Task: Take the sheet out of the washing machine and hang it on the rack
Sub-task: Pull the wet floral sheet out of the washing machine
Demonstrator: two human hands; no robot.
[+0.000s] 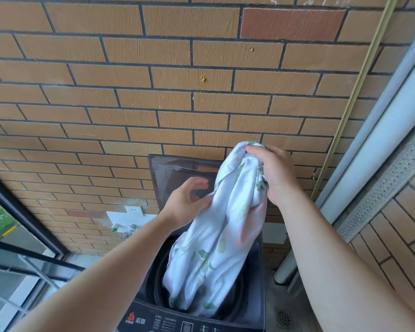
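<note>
While the right hand point(273, 173) clenches the sheet point(216, 248) above the washing machine point(149, 315), the left hand point(185, 202), fingers loosely spread, should gather lower folds

Soft matt printed cloth sheet point(216, 236); glossy dark plastic washing machine point(149, 293); rough textured brick wall point(130, 92).

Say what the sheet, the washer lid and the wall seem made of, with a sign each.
Sheet: thin printed fabric, perhaps cotton, matte; hangs in soft folds.
Washer lid: dark tinted plastic or glass, glossy; brick colour shows in it.
Wall: brick or brick tile, rough matte; streaked faces, dark joints.
</note>
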